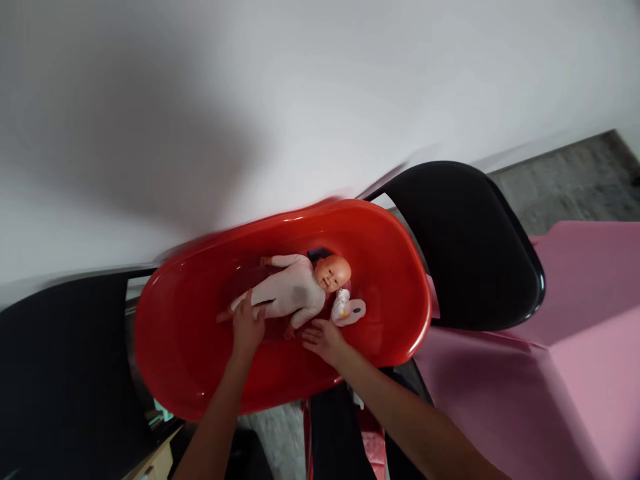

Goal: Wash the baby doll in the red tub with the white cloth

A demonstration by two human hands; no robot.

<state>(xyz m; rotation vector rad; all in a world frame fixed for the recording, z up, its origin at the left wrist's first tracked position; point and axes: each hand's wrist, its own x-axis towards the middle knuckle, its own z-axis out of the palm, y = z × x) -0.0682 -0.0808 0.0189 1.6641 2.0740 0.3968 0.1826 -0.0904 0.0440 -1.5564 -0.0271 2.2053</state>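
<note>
A baby doll [295, 290] in a pale onesie lies on its back inside a red plastic baby bathtub [173, 340]. Its bald head points right, its bare feet left. My left hand [249, 325] grips the doll around the lower legs; the undersides of the fingers are hidden. Just past the doll's near arm is my right hand [324, 340], fingers spread, holding nothing. Beside the head sits a small white item [349, 309] with a yellow mark and a dark oval; its kind is unclear. Something dark [317, 254] shows behind the head.
The tub sits between a black chair [475, 247] on the right and another black chair [60, 373] on the left. A white wall [320, 100] runs along the far side. Pink-covered furniture [590, 300] stands at the right. My dark-clothed legs [337, 433] are below the near rim.
</note>
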